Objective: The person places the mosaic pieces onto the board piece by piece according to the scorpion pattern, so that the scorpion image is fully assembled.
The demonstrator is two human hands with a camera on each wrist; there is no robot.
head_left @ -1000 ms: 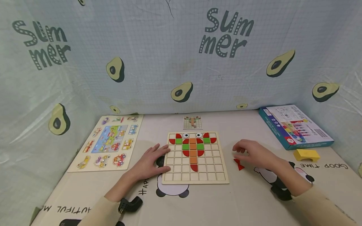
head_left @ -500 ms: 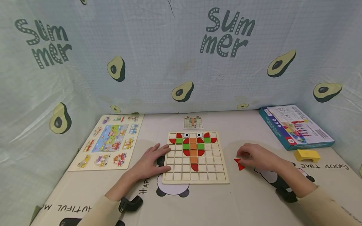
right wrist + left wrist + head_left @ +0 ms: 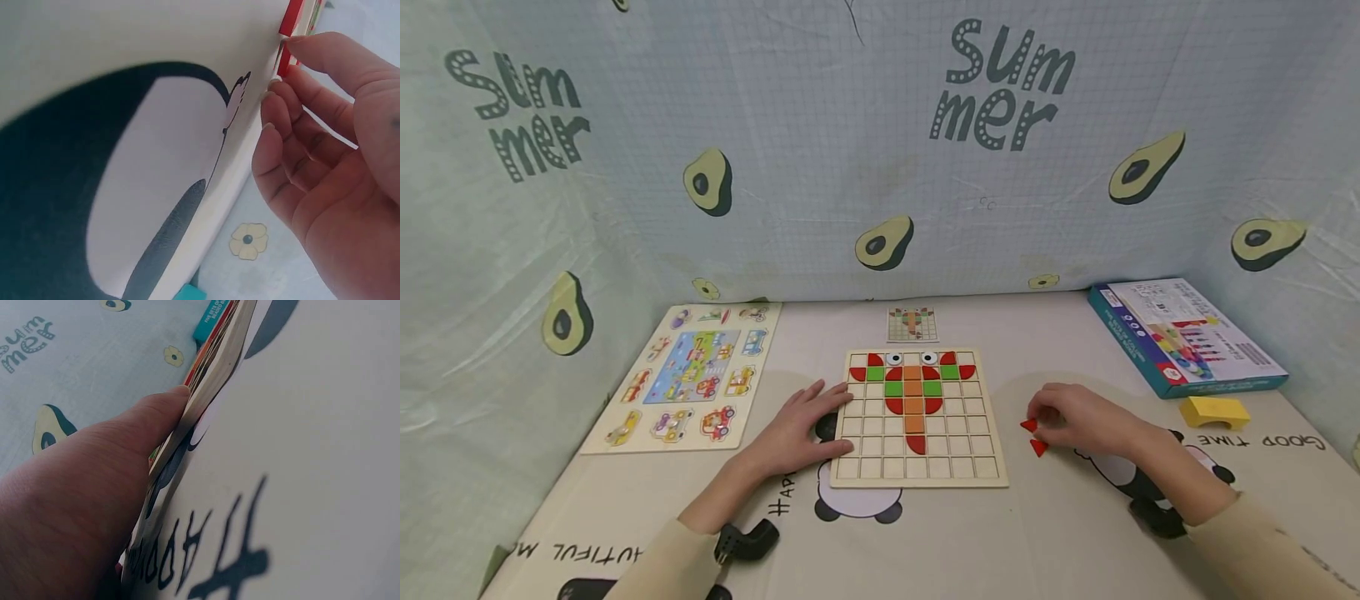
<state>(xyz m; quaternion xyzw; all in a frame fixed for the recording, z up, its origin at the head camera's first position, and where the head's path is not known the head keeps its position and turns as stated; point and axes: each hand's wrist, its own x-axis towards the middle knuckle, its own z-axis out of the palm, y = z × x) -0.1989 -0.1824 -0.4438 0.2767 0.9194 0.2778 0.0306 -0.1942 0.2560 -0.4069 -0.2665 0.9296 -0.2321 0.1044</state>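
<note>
In the head view my left hand point(image 3: 801, 427) rests at the left edge of a wooden grid board point(image 3: 868, 471), fingers extended and touching its rim. Red, green and orange pieces on the board form a figure with two eye pieces point(image 3: 893, 359). To the right of the board, my right hand point(image 3: 1078, 419) pinches a small red triangle piece point(image 3: 1028, 425) between thumb and index finger. A second red triangle piece point(image 3: 1038, 447) lies just below it on the table. The right wrist view shows the pinched red piece point(image 3: 284, 61) at the fingertips, the other fingers curled.
Behind the board lies a small pattern card point(image 3: 913, 325). A vehicle puzzle board point(image 3: 752, 408) is at the left. A blue and white box point(image 3: 1195, 333) and a yellow arch block point(image 3: 1214, 412) stand at the right. A printed curtain point(image 3: 790, 250) borders the back.
My right hand has come down and slightly right onto the red pieces and taken hold of one. The two red triangles have come apart. My left hand stays put.
</note>
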